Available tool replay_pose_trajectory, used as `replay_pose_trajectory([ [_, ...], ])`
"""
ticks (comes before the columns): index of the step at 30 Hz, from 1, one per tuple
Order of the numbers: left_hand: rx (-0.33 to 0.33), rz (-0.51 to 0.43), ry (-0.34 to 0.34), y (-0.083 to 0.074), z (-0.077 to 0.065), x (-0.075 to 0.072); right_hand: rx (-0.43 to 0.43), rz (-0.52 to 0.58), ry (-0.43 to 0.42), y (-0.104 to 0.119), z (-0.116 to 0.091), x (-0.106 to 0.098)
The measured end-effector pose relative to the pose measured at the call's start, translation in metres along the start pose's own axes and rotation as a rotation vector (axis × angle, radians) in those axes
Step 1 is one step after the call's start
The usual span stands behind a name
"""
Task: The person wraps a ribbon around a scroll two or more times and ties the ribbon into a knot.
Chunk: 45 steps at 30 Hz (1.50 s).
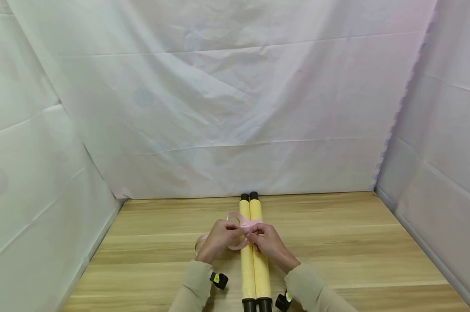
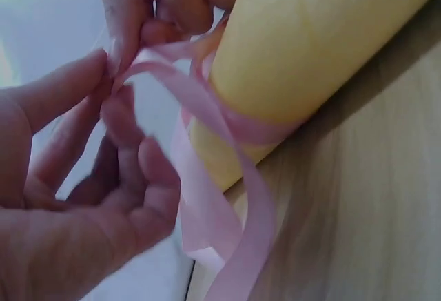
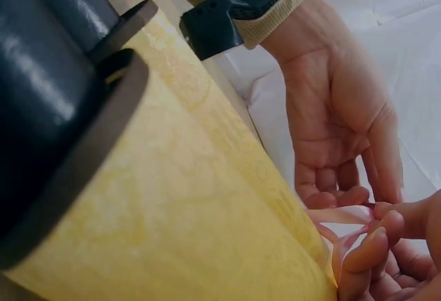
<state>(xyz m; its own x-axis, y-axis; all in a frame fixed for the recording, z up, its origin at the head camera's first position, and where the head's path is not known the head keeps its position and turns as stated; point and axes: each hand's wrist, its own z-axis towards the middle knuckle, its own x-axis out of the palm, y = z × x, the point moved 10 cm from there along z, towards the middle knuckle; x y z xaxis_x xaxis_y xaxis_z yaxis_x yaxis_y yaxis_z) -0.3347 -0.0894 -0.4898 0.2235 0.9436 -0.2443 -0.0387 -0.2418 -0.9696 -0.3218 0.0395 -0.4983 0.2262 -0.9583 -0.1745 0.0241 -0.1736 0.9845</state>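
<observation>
Two yellow scrolls with black end knobs, a left scroll (image 1: 247,273) and a right scroll (image 1: 262,273), lie side by side, pointing away from me. A pink ribbon (image 1: 254,222) runs around them toward their far part, and its loops and a loose tail (image 2: 255,225) hang on the left side. Thumb and finger of my left hand (image 1: 221,237) pinch the ribbon above the scrolls. My right hand (image 1: 272,243) pinches it close beside, the fingertips of both hands nearly meeting. The exact crossing of the ribbon is hidden behind the fingers.
The wood-grain table (image 1: 161,247) carries the scrolls, whose far knobs reach near its back edge. A white cloth (image 1: 235,108) hangs behind, with more white sheeting on both sides. Black camera mounts (image 1: 219,280) sit at both wrists, near the scrolls.
</observation>
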Motion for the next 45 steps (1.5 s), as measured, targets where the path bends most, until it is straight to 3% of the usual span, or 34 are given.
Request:
replay_pose_trajectory([
  [6,0.063,0.018,0.196,-0.01,-0.002,0.004,-0.005,0.019,0.013,0.0,0.0,-0.001],
  [8,0.071,0.02,0.23,-0.011,-0.002,0.003,-0.013,0.022,0.024,0.001,-0.001,0.001],
  [11,0.074,0.048,0.206,-0.012,-0.002,0.0,-0.026,0.021,0.046,0.003,-0.002,0.003],
  [18,-0.008,0.086,-0.089,-0.007,0.002,-0.037,0.001,0.103,0.058,-0.003,-0.003,-0.004],
  [21,0.016,0.155,-0.058,-0.01,0.007,-0.034,0.011,0.117,0.05,-0.004,-0.002,-0.009],
  [25,0.048,0.193,0.119,-0.007,0.012,-0.007,0.023,0.125,0.029,-0.006,-0.001,-0.01],
  [28,0.045,0.191,0.178,-0.001,0.013,0.004,0.026,0.144,0.016,-0.008,-0.001,-0.01],
  [32,0.057,0.228,0.159,0.002,0.013,0.006,0.042,0.171,0.0,-0.011,-0.002,-0.012],
  [37,0.095,0.273,0.119,-0.001,0.006,-0.003,0.072,0.165,-0.032,-0.014,-0.002,-0.017],
  [41,0.085,0.18,0.103,-0.003,-0.002,-0.012,0.095,0.124,-0.035,-0.014,-0.001,-0.019],
  [45,0.129,0.098,0.151,-0.014,-0.012,-0.011,0.116,0.083,-0.032,-0.012,-0.001,-0.022],
])
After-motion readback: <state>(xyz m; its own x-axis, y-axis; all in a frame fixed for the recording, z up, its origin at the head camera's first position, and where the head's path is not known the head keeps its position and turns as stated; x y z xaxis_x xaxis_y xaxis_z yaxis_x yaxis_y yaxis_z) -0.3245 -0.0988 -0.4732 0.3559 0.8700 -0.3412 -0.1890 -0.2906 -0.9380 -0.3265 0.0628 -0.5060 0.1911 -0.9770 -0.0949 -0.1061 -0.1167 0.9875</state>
